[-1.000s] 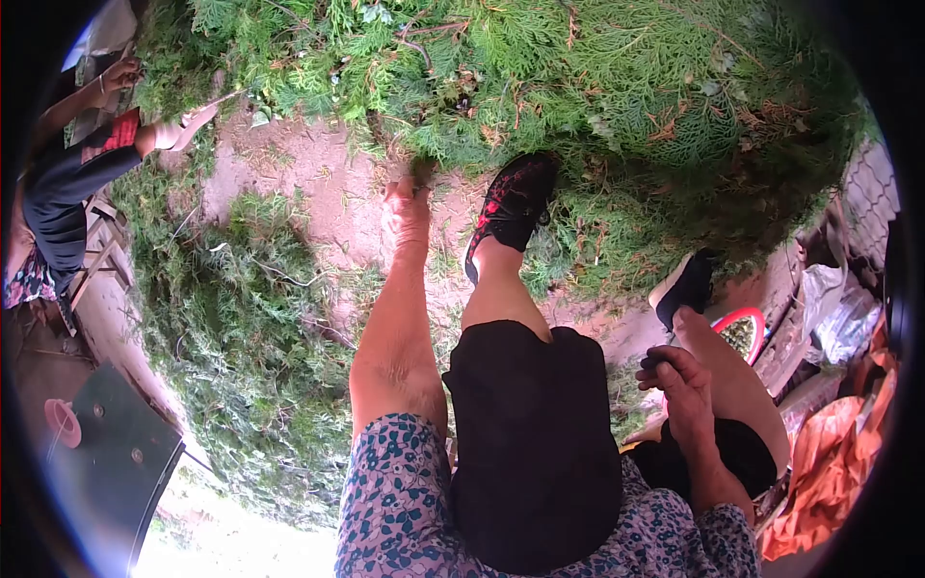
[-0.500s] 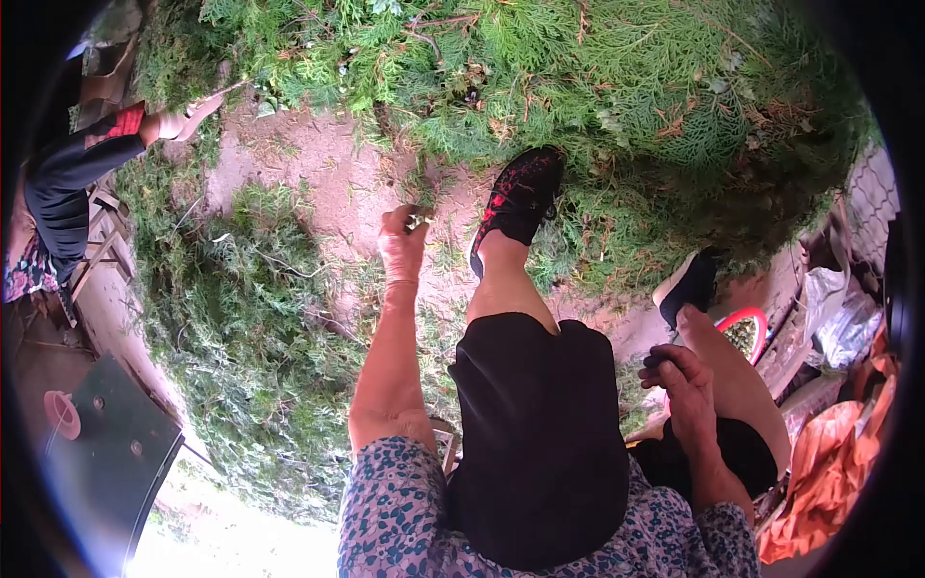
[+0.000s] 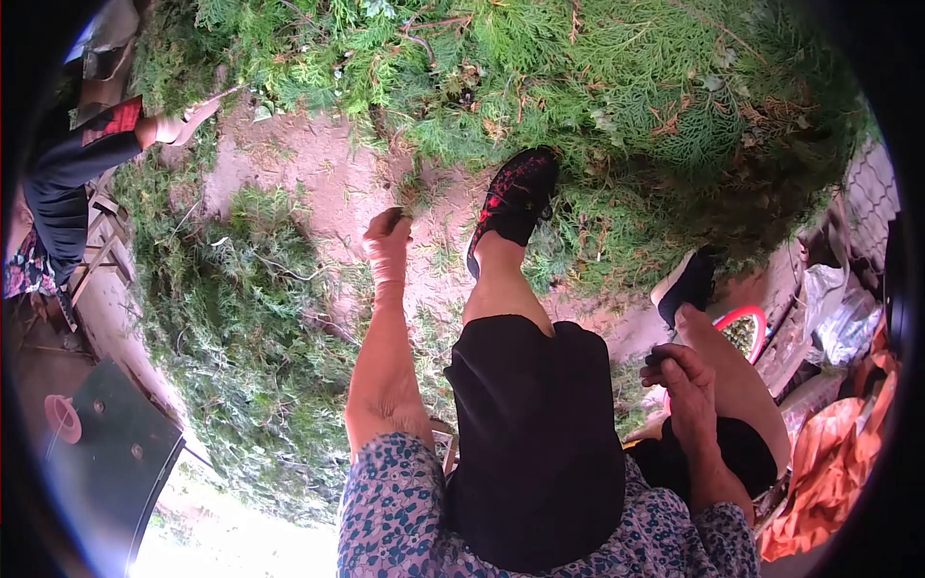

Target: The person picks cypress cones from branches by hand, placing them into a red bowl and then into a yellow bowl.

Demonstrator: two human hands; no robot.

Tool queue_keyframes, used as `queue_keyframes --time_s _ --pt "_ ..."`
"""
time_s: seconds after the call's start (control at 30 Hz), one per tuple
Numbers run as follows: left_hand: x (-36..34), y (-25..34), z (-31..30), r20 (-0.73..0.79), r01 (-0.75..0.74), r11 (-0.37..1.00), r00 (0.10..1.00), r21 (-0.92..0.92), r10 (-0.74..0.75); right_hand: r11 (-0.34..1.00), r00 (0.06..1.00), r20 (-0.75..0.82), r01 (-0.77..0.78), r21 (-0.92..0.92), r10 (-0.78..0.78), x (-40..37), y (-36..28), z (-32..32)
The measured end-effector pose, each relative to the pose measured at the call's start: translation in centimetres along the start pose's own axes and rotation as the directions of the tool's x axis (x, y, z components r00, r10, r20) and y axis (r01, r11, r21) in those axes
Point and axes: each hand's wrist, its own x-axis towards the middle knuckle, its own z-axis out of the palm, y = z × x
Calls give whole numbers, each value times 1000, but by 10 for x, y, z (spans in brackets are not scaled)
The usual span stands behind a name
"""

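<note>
My left hand (image 3: 387, 241) is stretched forward over bare ground (image 3: 332, 173), left of my black and red shoe (image 3: 515, 193). Its fingers are curled together, their tips dark; whatever may be between them is hidden. By my right knee, my right hand (image 3: 688, 385) is raised with fingers bent and thumb pressed toward them. The fingertips there look dark too, and I cannot make out anything held. Flat, scaly evergreen branches (image 3: 665, 77) are heaped ahead of my feet. More green cuttings (image 3: 260, 337) lie to the left of my left arm.
A red-rimmed round container (image 3: 761, 328) stands beside my right leg. Orange sheeting (image 3: 829, 462) and clear plastic (image 3: 843, 308) are piled at the right. At the far left, another person's arm (image 3: 183, 123) reaches over the branches. A dark green board (image 3: 116, 424) stands at lower left.
My left hand has moved slightly left, away from the shoe, and turned; its thumb and finger now look closed together. My right hand is almost unchanged, with its fingers shifted slightly.
</note>
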Motion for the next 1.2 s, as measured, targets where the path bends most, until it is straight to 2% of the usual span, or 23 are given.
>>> queue_keyframes --time_s 0.03,0.07,0.1,0.13,0.17,0.23,0.27,0.37,0.43,0.5,0.57,0.63,0.7,0.77,0.8,0.83,0.9,0.97,1.03,1.07,1.1,1.17,1.2 --pt "-3 6 -2 0 -3 1000 1000 -1 3 1000 1000 -6 3 5 -3 0 0 0" --pt "-4 10 -6 56 114 953 993 -279 -103 1000 1000 -3 8 7 -8 0 1 -1" --pt "-5 14 -12 138 231 819 973 -525 -186 1000 1000 2 -1 7 1 1 2 -2" --pt "-7 19 -19 271 333 722 940 -606 -206 1000 1000 8 -10 7 10 1 2 -2" --pt "-11 23 -22 266 327 724 943 -608 -202 1000 1000 14 -8 7 8 1 3 -2" --pt "-18 30 -25 468 436 492 881 -753 -64 998 999 28 -38 41 37 0 3 -1" --pt "-20 34 -25 508 475 393 861 -788 -23 999 999 28 -36 40 35 1 3 -1" --pt "-23 44 -13 422 371 419 906 -829 33 996 998 33 -51 74 49 1 2 0" --pt "-18 44 -14 446 386 431 894 -816 43 991 998 44 -59 120 54 2 2 1" --pt "-15 49 -12 394 338 460 919 -821 29 989 997 53 -61 133 55 2 0 1" --pt "-5 47 -14 404 362 426 915 -829 9 987 997 62 -63 147 54 4 -1 1" --pt "7 37 -16 369 384 461 921 -800 -127 988 997 52 -63 138 57 4 1 1" --pt "15 27 -13 328 353 517 934 -780 -144 988 997 48 -64 139 57 4 2 1" --pt "19 27 -4 34 269 857 958 -439 -284 988 997 45 -63 142 58 5 1 1" --pt "22 22 -1 6 219 923 974 -316 -229 988 997 39 -67 139 62 5 0 2" --pt "24 16 4 6 218 923 974 -317 -228 988 997 33 -70 136 67 5 -1 2" --pt "30 5 13 -85 0 999 996 37 3 988 997 35 -74 137 70 6 0 0" --pt "40 -6 18 -63 -54 992 996 118 62 987 997 35 -80 138 76 6 3 0" --pt "51 -19 24 -23 -275 927 957 255 290 987 995 23 -96 128 94 6 5 -1" --pt "60 -30 20 25 -306 808 940 504 340 987 995 21 -96 127 94 6 4 -1" --pt "63 -44 20 25 -306 808 940 503 340 987 996 20 -94 133 92 6 3 -1" --pt "61 -38 23 -121 -298 902 929 312 349 986 996 18 -87 143 86 7 1 0" --pt "59 -34 22 -120 -302 901 928 311 353 987 996 18 -87 138 85 7 0 0"
